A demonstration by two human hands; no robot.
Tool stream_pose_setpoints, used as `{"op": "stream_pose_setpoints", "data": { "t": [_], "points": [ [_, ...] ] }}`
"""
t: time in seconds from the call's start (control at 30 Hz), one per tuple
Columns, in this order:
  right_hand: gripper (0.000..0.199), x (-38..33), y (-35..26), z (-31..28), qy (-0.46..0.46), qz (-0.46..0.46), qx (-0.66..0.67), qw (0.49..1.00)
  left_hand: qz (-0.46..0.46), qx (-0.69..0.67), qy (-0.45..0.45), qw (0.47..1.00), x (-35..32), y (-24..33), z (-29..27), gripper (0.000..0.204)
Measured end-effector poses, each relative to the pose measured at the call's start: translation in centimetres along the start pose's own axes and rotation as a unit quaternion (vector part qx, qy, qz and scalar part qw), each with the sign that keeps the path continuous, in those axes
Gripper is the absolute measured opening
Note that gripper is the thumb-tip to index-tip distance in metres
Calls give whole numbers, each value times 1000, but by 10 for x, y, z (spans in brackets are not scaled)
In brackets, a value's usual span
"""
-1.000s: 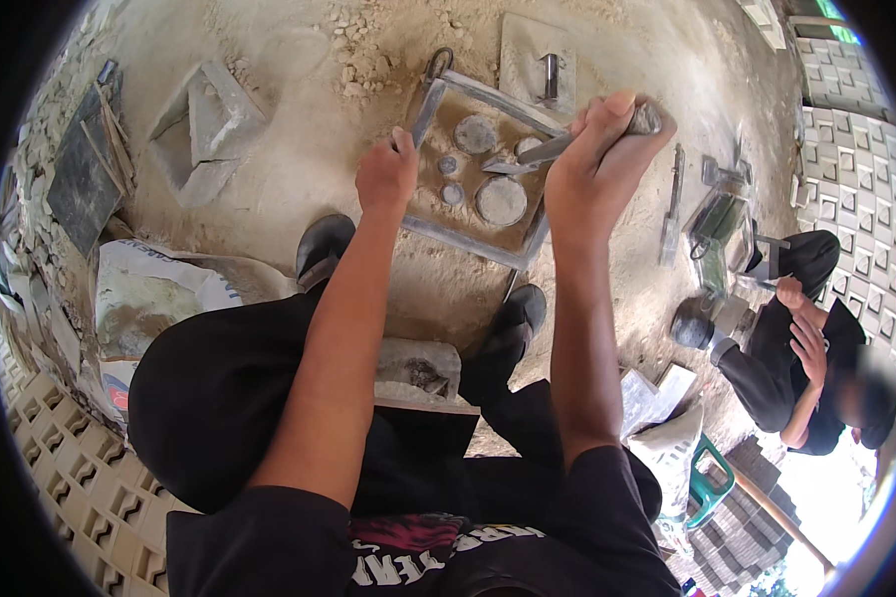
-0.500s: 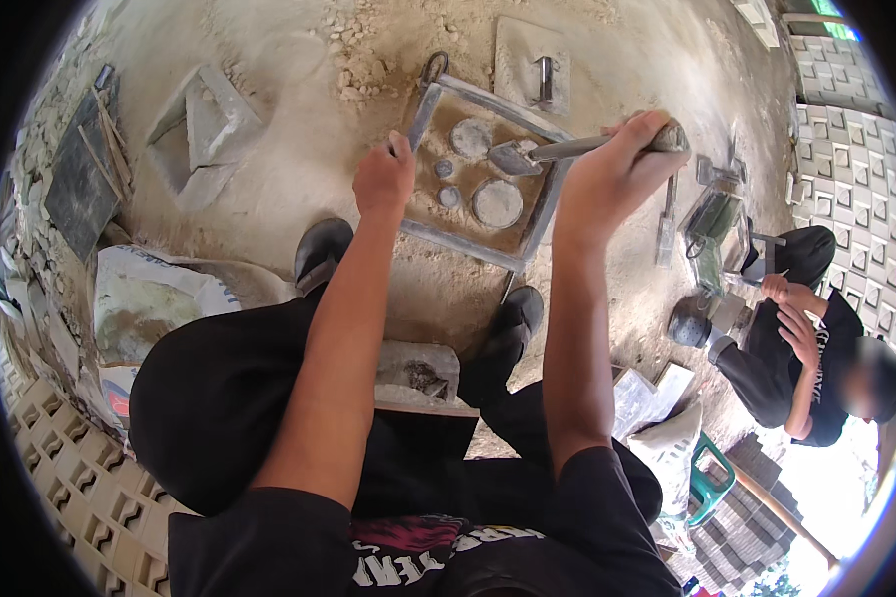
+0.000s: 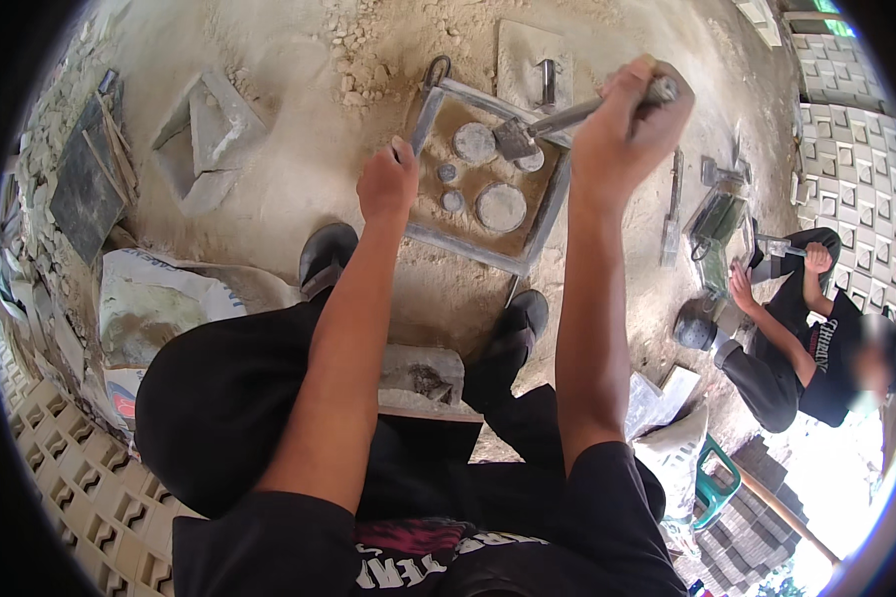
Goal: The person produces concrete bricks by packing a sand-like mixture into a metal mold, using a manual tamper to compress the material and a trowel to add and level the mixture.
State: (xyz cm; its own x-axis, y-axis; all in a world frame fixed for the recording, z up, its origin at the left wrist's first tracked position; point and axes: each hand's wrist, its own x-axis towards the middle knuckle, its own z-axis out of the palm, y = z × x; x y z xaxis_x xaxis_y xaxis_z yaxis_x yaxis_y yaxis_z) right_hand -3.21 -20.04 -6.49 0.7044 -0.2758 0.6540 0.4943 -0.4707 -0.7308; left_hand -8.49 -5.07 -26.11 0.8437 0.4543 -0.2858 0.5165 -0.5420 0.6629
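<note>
Right hand [image 3: 627,124] gripping trowel [image 3: 548,124], left hand [image 3: 388,184] on mould [image 3: 468,244]

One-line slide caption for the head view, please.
Right hand dips a trowel into the sand-filled metal mould while left hand grips its rim.

The person wears a black short-sleeved T-shirt [image 3: 408,547] with pale and pink print across the chest at six o'clock, black trousers [image 3: 219,398], and dark slip-on shoes [image 3: 327,257], worn and dusty. Both forearms are bare.
</note>
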Motion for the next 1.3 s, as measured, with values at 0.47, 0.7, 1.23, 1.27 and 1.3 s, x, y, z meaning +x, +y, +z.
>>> {"op": "stream_pose_setpoints", "data": {
  "t": [0.47, 0.7, 1.23, 1.27, 1.3],
  "points": [
    [21, 36, 15, 3, -167, 46, 155, 973, -25, 30, -21, 999, 1, 4, -1, 55],
    [23, 32, 28, -29, -173, 42, 60, 982, -14, 45, -13, 999, 1, 1, 0, 54],
    [41, 107, 66, -92, -186, 98, -129, 969, 468, 237, 53, 850, -4, 8, 3, 65],
    [36, 100, 81, -94, -253, 128, -146, 948, 488, 237, 47, 838, -1, 11, 6, 66],
    [37, 85, 91, -94, -267, 116, -194, 937, 520, 231, -3, 822, 4, 18, 8, 67]
  ]
}}
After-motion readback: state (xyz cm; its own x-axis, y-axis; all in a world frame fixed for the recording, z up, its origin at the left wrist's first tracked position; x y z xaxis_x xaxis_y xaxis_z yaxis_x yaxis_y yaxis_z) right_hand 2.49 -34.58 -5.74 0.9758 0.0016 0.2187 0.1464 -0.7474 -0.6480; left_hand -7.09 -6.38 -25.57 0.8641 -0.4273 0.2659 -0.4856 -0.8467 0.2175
